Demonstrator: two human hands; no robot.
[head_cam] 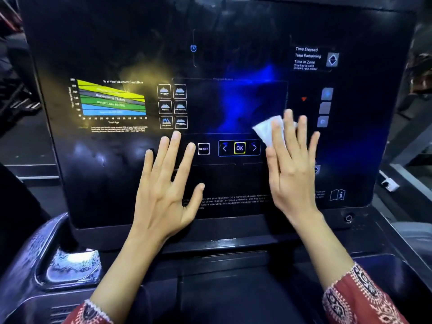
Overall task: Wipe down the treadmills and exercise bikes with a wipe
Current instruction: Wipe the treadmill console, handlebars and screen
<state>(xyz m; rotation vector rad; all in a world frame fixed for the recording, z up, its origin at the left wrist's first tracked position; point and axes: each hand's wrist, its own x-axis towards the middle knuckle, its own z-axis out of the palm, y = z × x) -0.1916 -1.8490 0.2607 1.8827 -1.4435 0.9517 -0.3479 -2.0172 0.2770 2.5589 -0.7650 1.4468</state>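
A big black treadmill screen panel point(233, 38) fills most of the view. It is shiny and has small lit signs on it.

The left hand point(163, 190) is flat on the lower middle of the panel. Its fingers are straight and spread wide, and it holds nothing. The right hand point(292, 169) is flat too, a little to the right. Its straight fingers press a white wipe point(266, 130) onto the panel. Both arms wear red sleeves point(360, 298) with a white pattern.

A bright chart point(112, 99) with yellow, green and blue bands sits on the left side of the panel. A shiny cup holder point(72, 265) sits below the panel on the left.

The wipe sticks out to the left from under the right hand's fingers. Between the two hands are an OK button point(239, 148) and a RESET button point(203, 148).
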